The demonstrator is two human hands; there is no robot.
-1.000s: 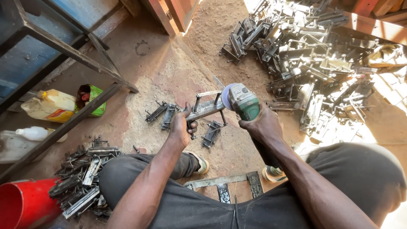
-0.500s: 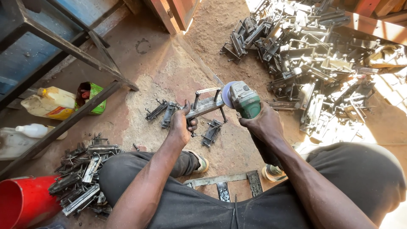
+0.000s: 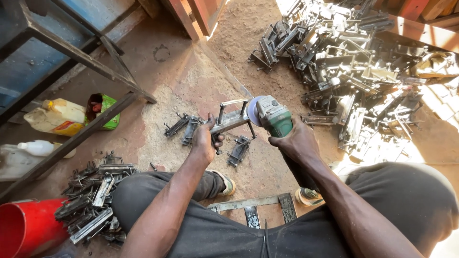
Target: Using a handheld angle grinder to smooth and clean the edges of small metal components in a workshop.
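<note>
My left hand point(image 3: 206, 141) is closed around one welded metal bracket point(image 3: 231, 119), held just above the floor, its two upright prongs pointing away from me. My right hand point(image 3: 297, 141) is wrapped tight around one green angle grinder point(image 3: 270, 114), whose disc touches the bracket's right end.

Taking the bracket as the landmark: just to its left lie two small dark metal pieces point(image 3: 184, 127) on the floor, and just below it a third point(image 3: 238, 151). Nearer me than the bracket, between my knees, one flat metal frame point(image 3: 253, 205) lies partly hidden by my dark trousers. Far to the right and beyond the bracket spreads a big heap of metal parts point(image 3: 354, 71), too tangled to count and washed out by sunlight at its right side. Down to the left of the bracket sits a smaller pile point(image 3: 93, 200), also too jumbled to count, beside one red bucket point(image 3: 26, 227) cut off by the frame edge. Well to the left of the bracket are one yellow jug point(image 3: 60, 117), one green carton point(image 3: 106, 110) and one white bottle point(image 3: 40, 148), each partly crossed by a dark steel frame point(image 3: 86, 59).

The floor point(image 3: 191, 81) is bare concrete, dusty and sandy, with a blue panel behind the steel frame.
</note>
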